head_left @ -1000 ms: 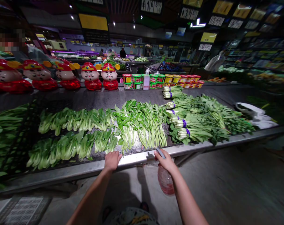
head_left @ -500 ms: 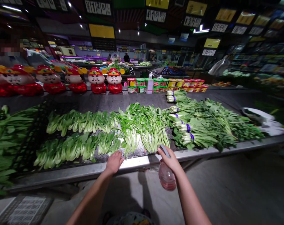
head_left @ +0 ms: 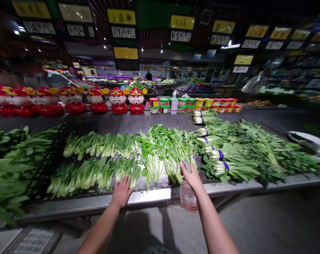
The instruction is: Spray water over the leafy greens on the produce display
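My left hand (head_left: 121,193) is open, palm down, fingers spread at the counter's front edge. Its fingertips reach the lower row of bok choy (head_left: 83,176); whether they press on the leaves I cannot tell. A spray bottle (head_left: 188,197), clear and pinkish with a grey trigger, hangs upright from my right hand (head_left: 191,175), whose fingers are wrapped round its neck. Just beyond that hand, loose leafy greens with long stems (head_left: 173,151) lie on a perforated metal sheet. To the right are bundles (head_left: 220,167) of greens tied with purple tape.
A metal rim (head_left: 154,197) runs along the counter's front. Red figurine containers (head_left: 136,101) and stacked tubs (head_left: 164,104) line the back. Leafy greens (head_left: 12,169) lie left beside a black mesh divider (head_left: 47,162). A crate (head_left: 34,241) sits on the floor. Price signs (head_left: 123,32) hang overhead.
My left hand has moved left and its fingers have spread toward the bok choy. My right hand still holds the spray bottle near the rim. The view has shifted, showing more price signs.
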Available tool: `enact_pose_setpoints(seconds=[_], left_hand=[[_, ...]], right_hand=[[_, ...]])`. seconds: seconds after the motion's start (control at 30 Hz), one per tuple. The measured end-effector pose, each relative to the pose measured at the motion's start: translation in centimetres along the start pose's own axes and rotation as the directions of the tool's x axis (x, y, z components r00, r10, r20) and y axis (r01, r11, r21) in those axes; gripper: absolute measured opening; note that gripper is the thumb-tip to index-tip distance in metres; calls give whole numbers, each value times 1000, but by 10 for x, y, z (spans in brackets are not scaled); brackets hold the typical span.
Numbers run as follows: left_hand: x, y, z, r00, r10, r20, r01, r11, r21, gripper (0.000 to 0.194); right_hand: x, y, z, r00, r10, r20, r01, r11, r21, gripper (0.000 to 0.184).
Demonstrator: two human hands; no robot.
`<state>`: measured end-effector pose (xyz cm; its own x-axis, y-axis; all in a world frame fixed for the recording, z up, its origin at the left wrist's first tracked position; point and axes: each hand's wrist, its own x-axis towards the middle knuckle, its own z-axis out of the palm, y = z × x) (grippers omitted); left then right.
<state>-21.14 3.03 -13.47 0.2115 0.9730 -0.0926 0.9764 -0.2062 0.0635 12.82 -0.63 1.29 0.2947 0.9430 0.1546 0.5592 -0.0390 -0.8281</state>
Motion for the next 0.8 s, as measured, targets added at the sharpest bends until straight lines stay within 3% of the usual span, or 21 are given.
enact_pose_setpoints(seconds=[0.17,0.4,0.57,0.8], left_hand=[[-1,1,4,1000,-6,9,6,1000,15,59],[-2,1,5,1000,-8,-14,8,999,33,58],[-1,0,5,1000,1,-11,-1,1000,19,57],[1,-2,8,1000,-8,-12,8,1000,-13,55]], right_hand=[[5,0,-4,1000,9,9,-9,1000,17,41],[13,-18,-7,999,18,27,-21,991,132,45],[19,-22,1,999,-31,14,30,996,82,45],[17,-29,10,1000,-10,20,9,998,56,41]])
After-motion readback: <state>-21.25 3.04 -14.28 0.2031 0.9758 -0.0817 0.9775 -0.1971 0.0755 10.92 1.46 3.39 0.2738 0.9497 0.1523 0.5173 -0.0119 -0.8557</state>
